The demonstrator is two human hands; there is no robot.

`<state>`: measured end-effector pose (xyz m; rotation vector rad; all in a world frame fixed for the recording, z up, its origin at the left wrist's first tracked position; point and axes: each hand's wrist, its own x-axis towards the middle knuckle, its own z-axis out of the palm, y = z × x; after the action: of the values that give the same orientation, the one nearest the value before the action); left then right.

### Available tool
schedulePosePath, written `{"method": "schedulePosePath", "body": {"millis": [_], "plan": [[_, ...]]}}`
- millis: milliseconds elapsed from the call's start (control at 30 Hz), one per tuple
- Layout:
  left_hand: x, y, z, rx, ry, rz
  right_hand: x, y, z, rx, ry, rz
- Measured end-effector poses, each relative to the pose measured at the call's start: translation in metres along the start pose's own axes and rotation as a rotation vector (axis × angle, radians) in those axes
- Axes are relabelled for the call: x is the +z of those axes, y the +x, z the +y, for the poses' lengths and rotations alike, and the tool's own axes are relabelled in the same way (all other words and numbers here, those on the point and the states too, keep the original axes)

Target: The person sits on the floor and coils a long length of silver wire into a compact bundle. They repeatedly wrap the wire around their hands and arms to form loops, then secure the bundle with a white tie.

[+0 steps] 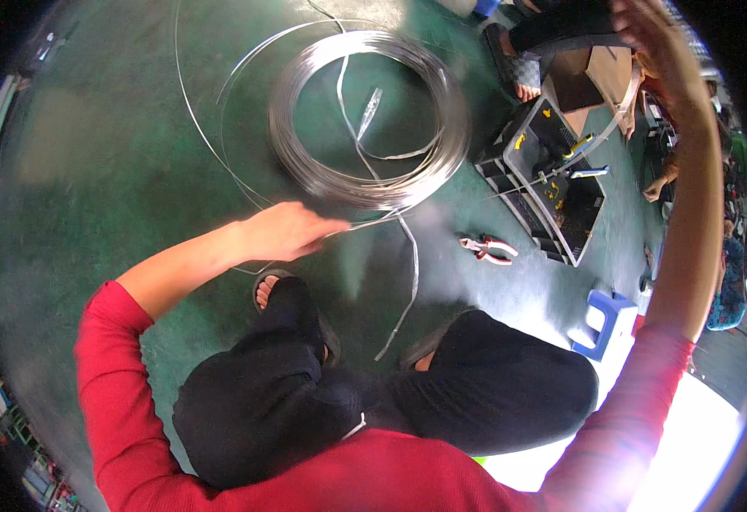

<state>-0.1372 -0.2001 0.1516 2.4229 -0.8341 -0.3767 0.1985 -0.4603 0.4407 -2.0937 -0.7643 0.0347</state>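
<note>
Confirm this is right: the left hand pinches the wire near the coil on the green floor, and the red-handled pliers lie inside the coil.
Not quite. In the head view the pliers lie outside the coil, on the green floor to its right. The left hand does pinch the wire.

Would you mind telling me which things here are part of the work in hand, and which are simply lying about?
In hand:
left hand pinching a wire strand
right hand raised high, seemingly at that strand's far end
wire coil on the green floor

Lying about:
pliers
parts tray
blue stool
</note>
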Motion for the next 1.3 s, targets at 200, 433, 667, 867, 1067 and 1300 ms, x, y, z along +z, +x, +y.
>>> {"method": "schedulePosePath", "body": {"millis": [200, 433, 667, 867, 1067, 1300], "plan": [[0.007, -0.043, 0.007, 0.249, 0.166, -0.168, 0.06, 0.009, 0.115, 0.171, 0.209, -0.14], [0.019, -0.053, 0.036, 0.212, -0.32, -0.091, 0.1, 0.017, 0.237, 0.404, 0.195, -0.053], [0.034, -0.049, -0.021, 0.067, -0.322, -0.145, 0.194, -0.085, 0.235, -0.052, -0.776, 0.315], [0.055, -0.032, -0.061, 0.096, -0.33, -0.162, 0.284, -0.227, 0.197, 0.893, -0.275, 0.237], [0.056, -0.021, -0.088, 0.17, -0.339, -0.101, 0.317, -0.206, 0.228, 1.259, -0.334, 0.319], [0.03, -0.006, -0.104, 0.333, -0.286, -0.11, 0.312, -0.184, 0.227, 1.452, -0.299, 0.243]]}}
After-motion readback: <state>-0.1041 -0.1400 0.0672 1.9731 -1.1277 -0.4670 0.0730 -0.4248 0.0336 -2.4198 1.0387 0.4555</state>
